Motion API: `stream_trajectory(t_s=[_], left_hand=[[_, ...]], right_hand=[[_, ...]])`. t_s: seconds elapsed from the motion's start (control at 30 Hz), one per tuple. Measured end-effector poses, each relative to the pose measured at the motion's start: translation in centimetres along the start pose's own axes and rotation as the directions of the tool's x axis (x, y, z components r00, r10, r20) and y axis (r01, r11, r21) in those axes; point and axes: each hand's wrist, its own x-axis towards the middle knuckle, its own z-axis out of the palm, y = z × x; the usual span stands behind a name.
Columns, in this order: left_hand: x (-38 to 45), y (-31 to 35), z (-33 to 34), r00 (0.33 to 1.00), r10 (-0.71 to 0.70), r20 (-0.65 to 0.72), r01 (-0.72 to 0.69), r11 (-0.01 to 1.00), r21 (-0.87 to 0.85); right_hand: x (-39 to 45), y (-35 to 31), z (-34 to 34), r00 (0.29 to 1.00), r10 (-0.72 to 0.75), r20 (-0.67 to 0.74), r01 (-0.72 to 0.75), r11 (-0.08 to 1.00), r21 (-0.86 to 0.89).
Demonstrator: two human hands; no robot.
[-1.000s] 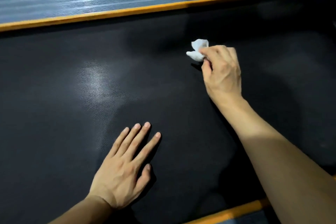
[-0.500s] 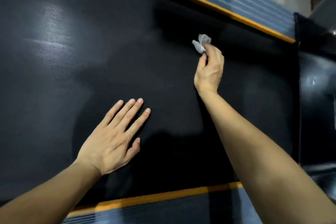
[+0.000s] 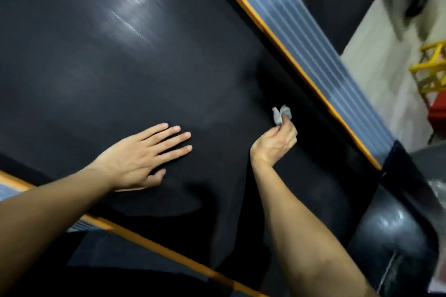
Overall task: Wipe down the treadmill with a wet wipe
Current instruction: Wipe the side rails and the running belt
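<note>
I see the left hand (image 3: 142, 159) lying flat on the black treadmill belt (image 3: 96, 67), fingers straight and slightly spread, holding nothing. My right hand (image 3: 275, 144) has its fingers curled, pinching a small crumpled white wipe (image 3: 281, 114) that sticks up past the fingertips. I cannot tell whether the wipe touches the belt. It sits near the far side of the belt, close to the orange strip (image 3: 289, 55) and the ribbed grey side rail (image 3: 313, 38). A second orange strip (image 3: 149, 243) runs along the near edge. Light glares off the belt at upper left.
</note>
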Motion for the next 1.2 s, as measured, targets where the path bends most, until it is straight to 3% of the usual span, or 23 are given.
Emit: stream_trajectory(t_s=[0.2, 0.33, 0.47, 0.53, 0.6, 0.7, 0.8, 0.83, 0.87, 0.93, 0.97, 1.03, 1.13, 1.2], left_hand=[[-1.2, 3.4, -0.2, 0.959, -0.283, -0.03, 0.283, 0.959, -0.005], [-1.3, 3.3, 0.0, 0.957, -0.288, -0.023, 0.288, 0.958, 0.006], [-1.0, 3.4, 0.3, 0.957, -0.287, -0.047, 0.288, 0.958, 0.01], [-1.1, 3.4, 0.4, 0.954, -0.295, -0.049, 0.295, 0.955, 0.005], [-1.2, 3.3, 0.5, 0.955, -0.291, -0.052, 0.292, 0.956, 0.012], [-1.3, 3.4, 0.4, 0.957, -0.286, -0.055, 0.288, 0.957, 0.025], [-1.4, 3.4, 0.3, 0.955, -0.296, -0.038, 0.297, 0.954, 0.044], [-1.5, 3.4, 0.3, 0.954, -0.297, -0.035, 0.299, 0.953, 0.049], [-1.5, 3.5, 0.4, 0.953, -0.302, -0.033, 0.304, 0.951, 0.052], [-1.5, 3.6, 0.5, 0.949, -0.313, -0.03, 0.314, 0.948, 0.052], [-1.5, 3.6, 0.5, 0.948, -0.318, -0.025, 0.319, 0.947, 0.048], [-1.5, 3.5, 0.7, 0.947, -0.322, -0.017, 0.322, 0.945, 0.052], [-1.4, 3.8, 0.6, 0.946, -0.325, -0.001, 0.324, 0.943, 0.068], [-1.4, 4.2, 0.4, 0.94, -0.341, -0.01, 0.341, 0.937, 0.072]], right_hand=[[0.4, 0.4, -0.6, 0.999, -0.006, 0.037, 0.003, 0.996, 0.09], [5.1, 0.6, -2.0, 0.995, -0.099, -0.029, 0.102, 0.986, 0.132], [6.4, -3.4, 1.3, 0.997, 0.071, 0.023, -0.073, 0.987, 0.14], [5.6, -7.6, 3.6, 0.993, -0.026, 0.116, 0.007, 0.986, 0.165], [4.4, -13.0, 5.2, 0.931, -0.207, 0.3, 0.158, 0.971, 0.181], [3.5, -18.6, 7.1, 0.782, -0.52, 0.344, 0.446, 0.852, 0.274], [6.5, -16.4, 7.0, 0.611, -0.677, 0.409, 0.636, 0.728, 0.256], [8.3, -14.2, 6.3, 0.617, -0.641, 0.456, 0.624, 0.752, 0.212], [9.9, -11.4, 5.1, 0.667, -0.58, 0.467, 0.595, 0.792, 0.135], [11.3, -5.9, 2.3, 0.811, -0.417, 0.411, 0.485, 0.872, -0.072], [11.0, -4.3, 1.2, 0.883, -0.306, 0.357, 0.363, 0.926, -0.104], [10.1, -2.3, 1.0, 0.948, -0.196, 0.25, 0.217, 0.974, -0.059], [8.9, -7.1, 3.2, 0.988, -0.026, 0.152, 0.013, 0.996, 0.088], [6.9, -13.1, 4.1, 0.949, -0.131, 0.287, 0.028, 0.942, 0.335]])
